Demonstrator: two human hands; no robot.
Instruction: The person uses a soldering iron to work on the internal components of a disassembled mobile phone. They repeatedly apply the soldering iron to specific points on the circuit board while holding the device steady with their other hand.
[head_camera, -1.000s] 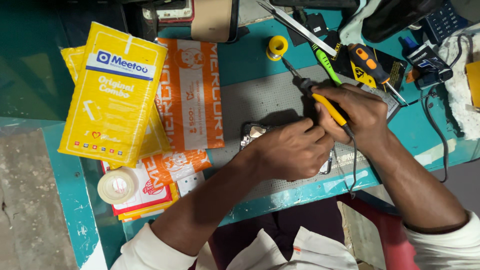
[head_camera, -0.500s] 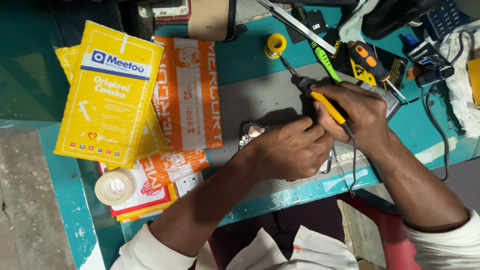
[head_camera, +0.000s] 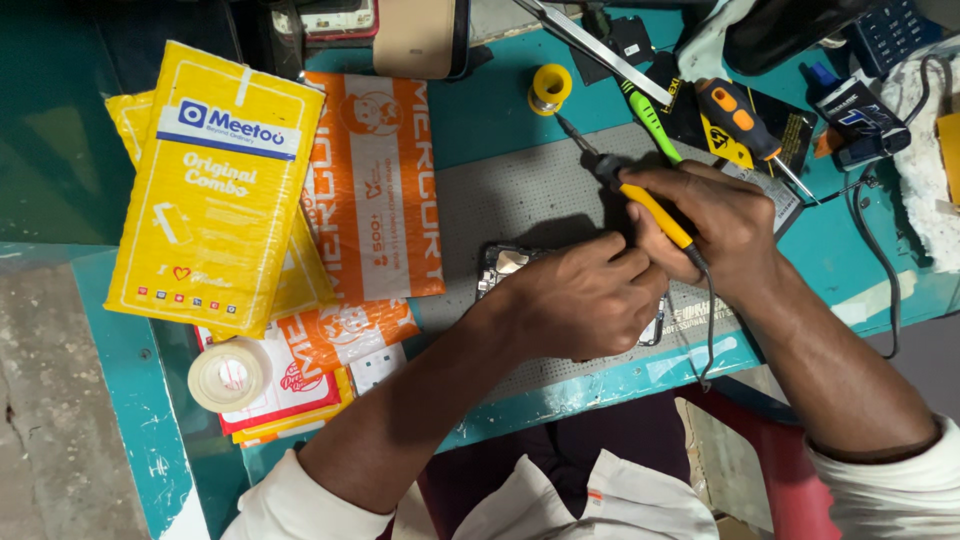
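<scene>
My right hand (head_camera: 715, 225) grips a yellow-handled soldering iron (head_camera: 640, 195), whose metal tip points up-left toward a yellow solder spool (head_camera: 549, 88). Its cord (head_camera: 708, 330) trails down past my wrist. My left hand (head_camera: 580, 295) lies closed over an opened phone (head_camera: 505, 265) on the grey work mat (head_camera: 500, 200); only the phone's left end and a bottom corner show. What the left fingers pinch is hidden. The two hands touch above the phone.
Yellow padded envelopes (head_camera: 215, 185) and orange mailers (head_camera: 370, 190) are stacked at left, with a tape roll (head_camera: 230, 375) below them. Tweezers (head_camera: 590, 45), a green tool (head_camera: 650, 115), an orange screwdriver (head_camera: 740, 115) and a black cable (head_camera: 880, 250) crowd the back right. The teal table edge (head_camera: 600, 385) runs near me.
Both hands stay over the phone. The soldering iron has shifted only slightly, and the view has drifted a little.
</scene>
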